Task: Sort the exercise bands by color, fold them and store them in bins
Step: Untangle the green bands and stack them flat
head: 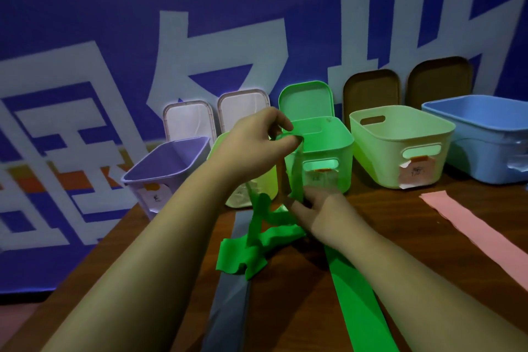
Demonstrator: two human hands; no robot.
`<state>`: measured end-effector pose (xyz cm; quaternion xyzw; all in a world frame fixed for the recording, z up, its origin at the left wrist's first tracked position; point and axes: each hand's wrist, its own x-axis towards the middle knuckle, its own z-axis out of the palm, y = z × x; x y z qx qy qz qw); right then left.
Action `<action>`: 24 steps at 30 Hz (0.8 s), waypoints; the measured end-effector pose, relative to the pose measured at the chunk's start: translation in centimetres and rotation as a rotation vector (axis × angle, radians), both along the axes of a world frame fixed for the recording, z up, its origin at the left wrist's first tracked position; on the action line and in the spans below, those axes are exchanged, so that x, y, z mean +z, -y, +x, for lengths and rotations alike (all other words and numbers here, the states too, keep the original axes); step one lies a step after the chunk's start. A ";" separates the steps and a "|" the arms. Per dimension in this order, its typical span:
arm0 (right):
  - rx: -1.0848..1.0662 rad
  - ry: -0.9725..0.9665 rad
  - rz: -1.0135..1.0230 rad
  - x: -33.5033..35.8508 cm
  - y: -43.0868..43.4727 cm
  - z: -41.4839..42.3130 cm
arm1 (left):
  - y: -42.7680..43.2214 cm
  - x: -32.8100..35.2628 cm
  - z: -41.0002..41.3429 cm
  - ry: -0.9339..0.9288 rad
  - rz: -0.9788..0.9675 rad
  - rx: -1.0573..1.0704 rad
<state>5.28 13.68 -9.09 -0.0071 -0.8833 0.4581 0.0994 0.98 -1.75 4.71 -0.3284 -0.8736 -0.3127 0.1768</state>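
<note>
Left hand (257,140), raised at twelve o'clock of the work area, pinches the upper end of a thin, crumpled green exercise band (248,254). The band hangs down and bunches on the brown wooden table (385,208). Right hand (323,217), at five o'clock of the left, has its fingers against the hanging strip; whether they pinch or merely press cannot be told. Step in hand, by judgement: straightening the band ahead of folding. The open green plastic bin (323,148) stands just behind, at twelve o'clock. A flat second green band (360,303) lies at six o'clock, a flat grey band (228,294) at seven and a flat pink band (471,226) at three. The next move calls for untwisting the slack, folding end to end, then depositing in the green bin.
</note>
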 end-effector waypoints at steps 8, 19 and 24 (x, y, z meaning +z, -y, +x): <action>-0.316 -0.147 -0.009 0.4 -3.4 -0.4 | 5.9 1.2 -1.4 -0.054 -0.605 0.240; -0.099 -0.044 -0.509 1.1 -2.3 0.2 | 6.3 -3.3 -0.3 0.431 -0.646 -0.104; -0.056 0.012 -0.561 0.8 -2.1 -0.1 | 4.9 -5.9 -0.6 0.326 -0.489 -0.112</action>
